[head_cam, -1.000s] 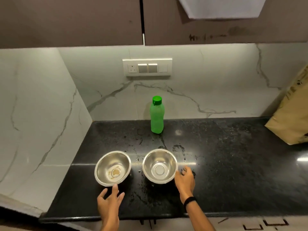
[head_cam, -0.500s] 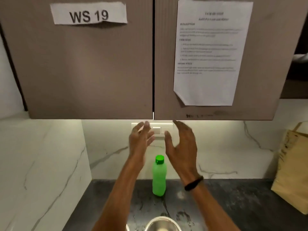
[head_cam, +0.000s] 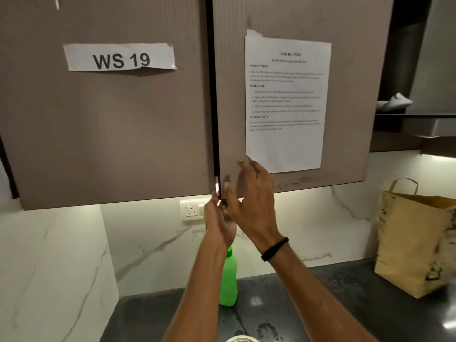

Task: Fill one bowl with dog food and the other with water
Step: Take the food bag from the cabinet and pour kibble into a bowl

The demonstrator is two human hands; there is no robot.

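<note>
My left hand point(head_cam: 218, 223) is raised to the lower corner of the left cabinet door point(head_cam: 111, 134), with its fingertips at the gap between the two doors; the right hand partly hides its grip. My right hand point(head_cam: 251, 201) lies spread against the right cabinet door point(head_cam: 232, 107), thumb at the door's lower left corner. Behind my left forearm a green bottle point(head_cam: 229, 280) stands on the black counter point(head_cam: 333, 304). Only the rim of one steel bowl point(head_cam: 240, 339) shows at the bottom edge. The other bowl is out of view.
A brown paper bag point(head_cam: 414, 243) stands on the counter at the right. A task sheet point(head_cam: 283, 102) and a "WS 19" label point(head_cam: 118, 58) are taped to the doors. A socket panel point(head_cam: 192, 211) sits on the marble wall below the cabinet.
Both hands left the bowls on the counter and rose to the bottom of the cabinet doors. My view tilted up, so the bowls dropped almost out of frame.
</note>
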